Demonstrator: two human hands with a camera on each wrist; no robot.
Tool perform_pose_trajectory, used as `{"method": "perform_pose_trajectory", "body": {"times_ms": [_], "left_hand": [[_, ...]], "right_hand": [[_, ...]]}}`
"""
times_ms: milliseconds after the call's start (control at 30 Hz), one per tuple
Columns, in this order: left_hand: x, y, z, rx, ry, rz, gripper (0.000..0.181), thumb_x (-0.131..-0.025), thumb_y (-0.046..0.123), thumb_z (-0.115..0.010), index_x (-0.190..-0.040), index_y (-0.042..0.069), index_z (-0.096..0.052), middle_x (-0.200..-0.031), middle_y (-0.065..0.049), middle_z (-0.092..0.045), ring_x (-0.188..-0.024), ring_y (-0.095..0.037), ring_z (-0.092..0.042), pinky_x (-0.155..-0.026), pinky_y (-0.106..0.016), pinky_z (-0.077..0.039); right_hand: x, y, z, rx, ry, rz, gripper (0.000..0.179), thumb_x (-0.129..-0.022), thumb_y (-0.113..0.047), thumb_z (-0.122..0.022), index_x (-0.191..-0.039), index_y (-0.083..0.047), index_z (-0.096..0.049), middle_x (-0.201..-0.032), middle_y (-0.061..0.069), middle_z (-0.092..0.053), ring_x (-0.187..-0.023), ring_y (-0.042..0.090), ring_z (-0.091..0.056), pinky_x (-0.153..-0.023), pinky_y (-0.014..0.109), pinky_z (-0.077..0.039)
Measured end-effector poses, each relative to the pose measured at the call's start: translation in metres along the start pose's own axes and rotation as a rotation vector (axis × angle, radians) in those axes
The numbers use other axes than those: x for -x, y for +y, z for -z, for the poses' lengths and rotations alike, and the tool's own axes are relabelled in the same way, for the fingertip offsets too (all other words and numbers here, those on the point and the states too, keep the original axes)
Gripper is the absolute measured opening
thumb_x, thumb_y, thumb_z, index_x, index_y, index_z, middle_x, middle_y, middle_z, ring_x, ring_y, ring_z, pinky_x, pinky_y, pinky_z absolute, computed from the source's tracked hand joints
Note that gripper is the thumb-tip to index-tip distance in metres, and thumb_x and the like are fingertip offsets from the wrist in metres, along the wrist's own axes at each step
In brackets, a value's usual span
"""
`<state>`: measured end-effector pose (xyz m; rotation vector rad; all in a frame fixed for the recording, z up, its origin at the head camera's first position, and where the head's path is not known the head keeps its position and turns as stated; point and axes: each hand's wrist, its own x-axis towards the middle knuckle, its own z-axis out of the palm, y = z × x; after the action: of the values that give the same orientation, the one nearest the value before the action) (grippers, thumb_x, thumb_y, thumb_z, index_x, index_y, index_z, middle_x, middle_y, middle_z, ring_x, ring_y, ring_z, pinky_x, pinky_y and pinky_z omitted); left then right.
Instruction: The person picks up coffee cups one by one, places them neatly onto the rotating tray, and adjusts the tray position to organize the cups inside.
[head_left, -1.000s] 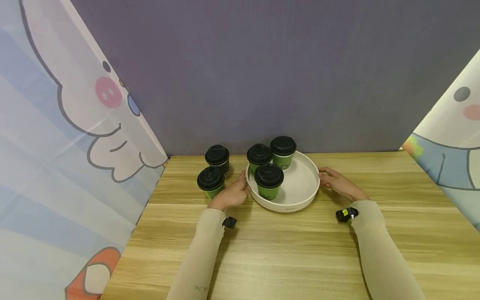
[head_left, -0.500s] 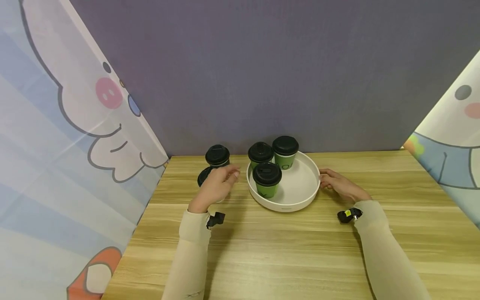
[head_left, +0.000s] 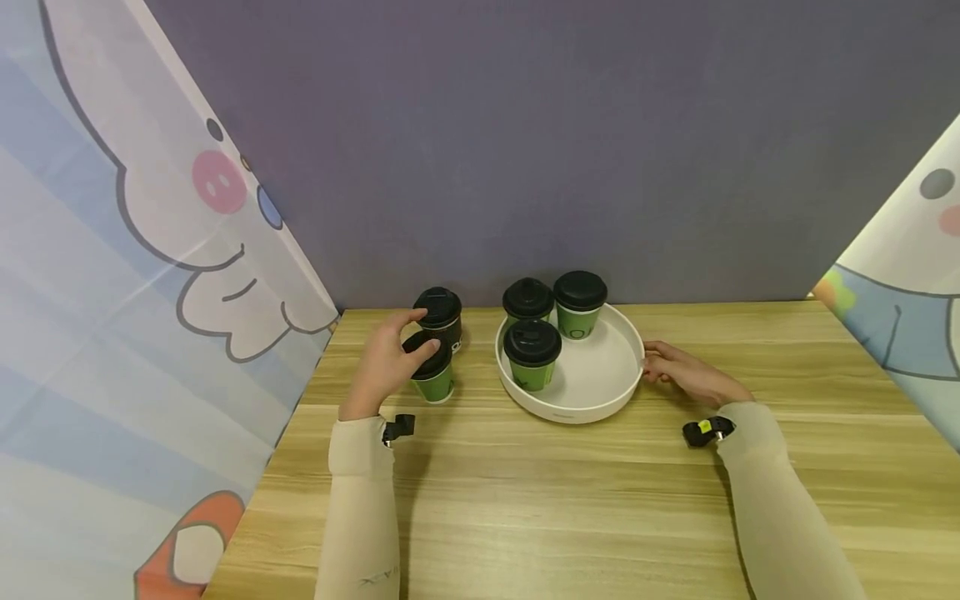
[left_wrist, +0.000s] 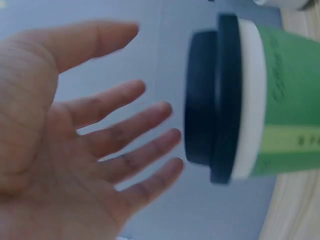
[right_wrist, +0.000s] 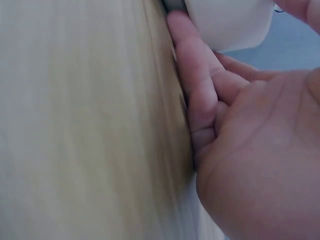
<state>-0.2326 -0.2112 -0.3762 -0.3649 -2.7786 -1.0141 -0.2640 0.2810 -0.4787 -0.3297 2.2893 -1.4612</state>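
My left hand (head_left: 386,362) hovers at a green paper cup (head_left: 433,385) with a black lid, thumb and fingers spread either side of the lid. In the left wrist view the cup (left_wrist: 287,100) is apart from the open fingers (left_wrist: 135,125). Just behind it stands a dark cup (head_left: 442,321) with a black lid. My right hand (head_left: 686,371) holds the right edge of a round white tray (head_left: 577,414); in the right wrist view curled fingers (right_wrist: 197,80) lie low at the tray wall (right_wrist: 232,22). On the tray stand three lidded green cups, including a front one (head_left: 532,375).
The wooden table (head_left: 540,517) meets a grey upright panel (head_left: 525,150) close behind the cups and tray. Cartoon-printed curtains flank it, the left curtain (head_left: 112,358) along the table's left edge.
My left hand has left the tray's left rim and moved left to the front-left green cup, with its fingers spreading. My right hand has stayed at the tray's right edge.
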Motion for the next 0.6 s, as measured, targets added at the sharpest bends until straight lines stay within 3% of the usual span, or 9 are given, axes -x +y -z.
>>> {"method": "perform_pose_trajectory", "body": {"times_ms": [267,600], "left_hand": [[-0.002,-0.010,0.000,-0.093,-0.159,0.118,0.080,-0.090,0.040,-0.078,-0.157,0.016,-0.041,-0.162,-0.025,-0.033,-0.148,-0.048,-0.033,-0.115,-0.066,-0.034],[-0.002,-0.015,-0.004,-0.077,-0.264,0.143,0.094,-0.087,0.041,-0.082,-0.162,0.016,-0.031,-0.165,-0.024,-0.027,-0.149,-0.048,-0.033,-0.115,-0.065,-0.035]], "right_hand": [[0.002,0.000,0.006,-0.003,-0.075,-0.017,0.071,-0.106,-0.027,-0.053,-0.161,0.000,-0.017,-0.103,0.008,-0.062,-0.090,0.015,-0.059,-0.073,0.026,-0.043],[0.003,0.001,0.006,0.050,-0.069,-0.026,0.071,-0.105,-0.029,-0.055,-0.160,-0.001,-0.022,-0.096,0.008,-0.064,-0.086,0.016,-0.060,-0.072,0.028,-0.041]]}}
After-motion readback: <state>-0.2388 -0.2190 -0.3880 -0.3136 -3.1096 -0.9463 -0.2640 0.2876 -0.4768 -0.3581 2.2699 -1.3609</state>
